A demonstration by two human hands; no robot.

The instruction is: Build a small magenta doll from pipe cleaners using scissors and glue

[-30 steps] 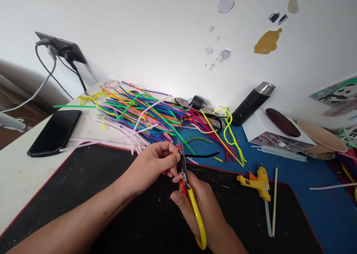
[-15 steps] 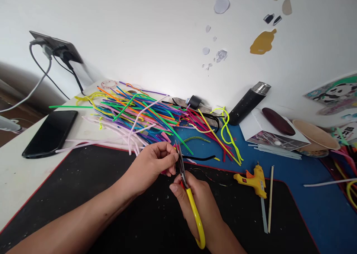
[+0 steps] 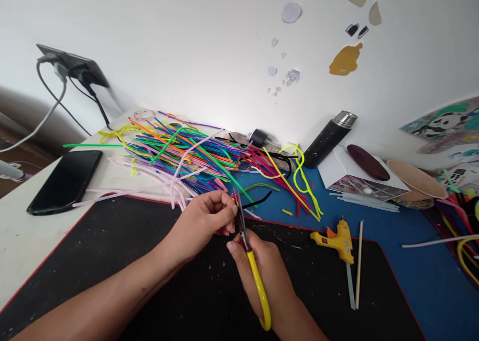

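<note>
My left hand [image 3: 209, 213] is closed in a pinch, its fingertips right beside the scissor blades. A black pipe cleaner [image 3: 258, 201] runs from these fingertips behind the blades, its free end pointing right and up. Something small and pinkish red shows beneath the fingers, mostly hidden. In my right hand [image 3: 262, 261] are scissors with yellow handles [image 3: 259, 286]. Their blades [image 3: 240, 218] point away from me, nearly together, across the black pipe cleaner. Beyond both hands lies a heap of coloured pipe cleaners [image 3: 202, 149]. A short yellow piece [image 3: 287, 212] rests on the blue surface.
A yellow glue gun [image 3: 339, 241] and a thin wooden stick [image 3: 359, 266] lie on the black mat [image 3: 179, 301] at right. A black phone [image 3: 65, 181] is at left. A black flask [image 3: 329, 139] leans near a white box [image 3: 333, 169] and a beige bowl [image 3: 411, 178].
The black pipe cleaner's free end has swung upward and left, away from the short yellow piece. Both hands stay nearly in place; the view has shifted slightly.
</note>
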